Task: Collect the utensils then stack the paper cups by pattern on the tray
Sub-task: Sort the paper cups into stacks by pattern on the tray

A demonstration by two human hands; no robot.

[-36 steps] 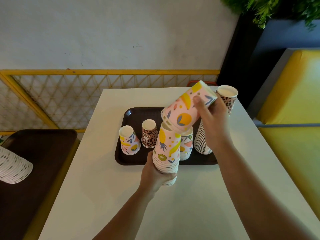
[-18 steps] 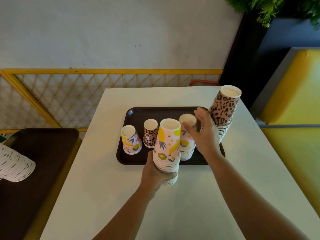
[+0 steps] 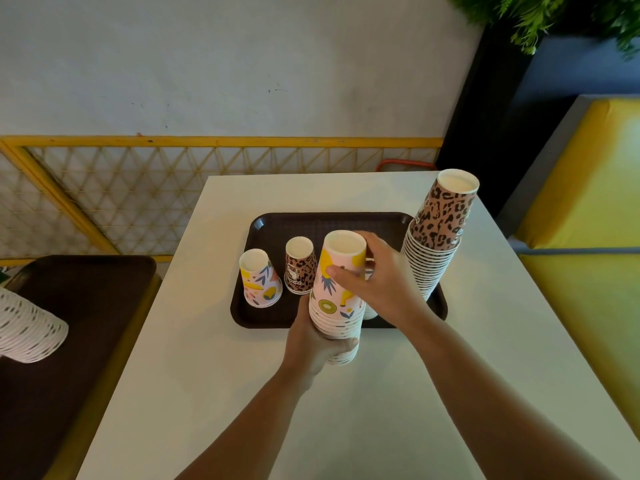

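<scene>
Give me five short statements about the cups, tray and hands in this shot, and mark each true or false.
1. The left hand grips the bottom of the fruit-pattern stack. True.
2. The tall leopard-print stack lies on its side. False: it stands upright.
3. The right hand rests flat on the table. False: it grips the fruit-pattern stack's upper part.
4. The single leopard-print cup stands upside down on the tray. True.
5. The tray is white. False: dark brown.

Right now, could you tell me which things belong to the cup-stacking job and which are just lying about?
Job:
fruit-print stack, held by left hand and right hand
leopard-print stack
loose fruit-print cup
loose leopard-print cup
tray

Lying about:
second tray
white cup stack
plant
</scene>
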